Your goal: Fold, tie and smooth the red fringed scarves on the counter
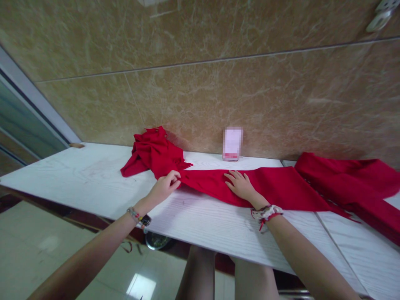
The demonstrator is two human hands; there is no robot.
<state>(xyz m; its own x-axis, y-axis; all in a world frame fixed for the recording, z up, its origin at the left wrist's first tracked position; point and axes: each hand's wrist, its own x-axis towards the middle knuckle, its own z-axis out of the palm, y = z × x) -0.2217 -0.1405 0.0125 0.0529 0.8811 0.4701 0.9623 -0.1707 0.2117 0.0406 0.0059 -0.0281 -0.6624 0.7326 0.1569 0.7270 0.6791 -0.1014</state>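
Note:
A red scarf (281,189) stretches lengthwise over a white wood-grain tabletop (200,229). Its left part lies in a crumpled heap (150,154) with fringe showing at its edges. My left hand (168,183) is closed on the cloth beside that heap, fingers curled, pinching the near edge. My right hand (240,185) rests palm down on the flat middle stretch, fingers spread. More red cloth (346,177) lies loosely folded at the right; whether it joins the scarf I cannot tell.
A small upright pinkish object (232,143), blurred out, stands against the brown marble-look wall (200,96). A socket (386,10) is at the top right. Below the table's front edge are a round metal bowl (157,241) and my legs. A seam (337,246) crosses the tabletop at right.

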